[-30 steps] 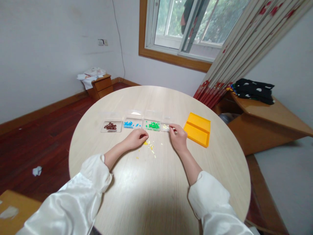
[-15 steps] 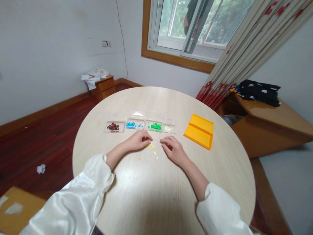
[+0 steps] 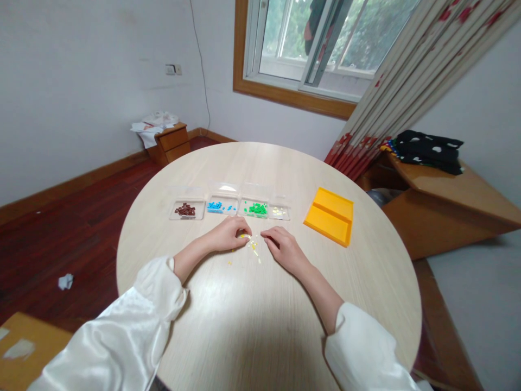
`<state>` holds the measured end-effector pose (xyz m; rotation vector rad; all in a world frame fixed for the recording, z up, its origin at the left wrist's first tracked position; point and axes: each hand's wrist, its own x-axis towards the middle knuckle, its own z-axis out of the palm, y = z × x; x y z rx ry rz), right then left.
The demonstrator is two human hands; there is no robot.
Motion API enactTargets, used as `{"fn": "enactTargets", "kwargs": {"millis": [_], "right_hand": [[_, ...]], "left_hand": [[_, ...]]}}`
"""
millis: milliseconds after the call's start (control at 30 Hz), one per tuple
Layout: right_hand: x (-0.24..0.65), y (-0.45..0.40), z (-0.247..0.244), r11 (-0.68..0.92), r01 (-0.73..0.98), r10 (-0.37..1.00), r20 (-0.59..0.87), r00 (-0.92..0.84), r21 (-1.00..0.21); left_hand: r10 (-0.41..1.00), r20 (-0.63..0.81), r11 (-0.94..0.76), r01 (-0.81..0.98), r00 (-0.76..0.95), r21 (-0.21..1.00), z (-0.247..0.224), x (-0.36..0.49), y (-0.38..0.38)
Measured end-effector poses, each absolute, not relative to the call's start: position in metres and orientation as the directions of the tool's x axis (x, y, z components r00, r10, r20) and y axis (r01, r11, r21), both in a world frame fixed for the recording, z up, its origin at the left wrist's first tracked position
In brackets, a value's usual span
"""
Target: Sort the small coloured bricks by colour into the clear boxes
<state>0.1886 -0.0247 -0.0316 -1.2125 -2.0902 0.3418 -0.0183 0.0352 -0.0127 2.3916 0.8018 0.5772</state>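
My left hand (image 3: 228, 233) rests on the table with thumb and fingers curled together. A small yellow-and-white strip (image 3: 245, 236) shows between them, its exact shape too small to tell. Just to its right, loose yellow and white pieces (image 3: 254, 247) lie scattered on the tabletop. Across these pieces, my right hand (image 3: 287, 251) has its fingers bent, with the thumb close to the index finger. Whatever the right fingertips hold, if anything, is too small to make out.
Behind my hands stand clear boxes with brown pieces (image 3: 185, 209), blue pieces (image 3: 215, 206), green pieces (image 3: 258, 208) and pale yellow pieces (image 3: 278, 210). At the right lies a yellow two-part tray (image 3: 330, 224). All are on the round wooden table (image 3: 260, 326).
My right thumb has drawn closer to its index finger, and that hand sits slightly nearer the left one. A yellow-and-white strip now shows at my left fingers. The view has shifted slightly.
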Motion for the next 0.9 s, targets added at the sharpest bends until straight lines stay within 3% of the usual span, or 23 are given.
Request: {"fn": "enactTargets", "kwargs": {"millis": [633, 767, 900], "right_hand": [[0.173, -0.015, -0.037, 0.510, 0.663, 0.854, 0.412, -0.317, -0.548], [0.172, -0.016, -0.034, 0.514, 0.660, 0.852, 0.413, -0.321, -0.547], [0.170, -0.018, -0.031, 0.488, 0.594, 0.869, 0.421, -0.260, -0.639]], "left_hand": [[0.638, 0.255, -0.698, 0.405, 0.727, 0.591, -0.012, -0.014, 0.030], [0.712, 0.239, -0.601, 0.397, 0.661, 0.694, -0.010, -0.013, 0.029], [0.853, 0.109, -0.274, 0.260, 0.510, 0.926, -0.007, -0.009, 0.030]]}}
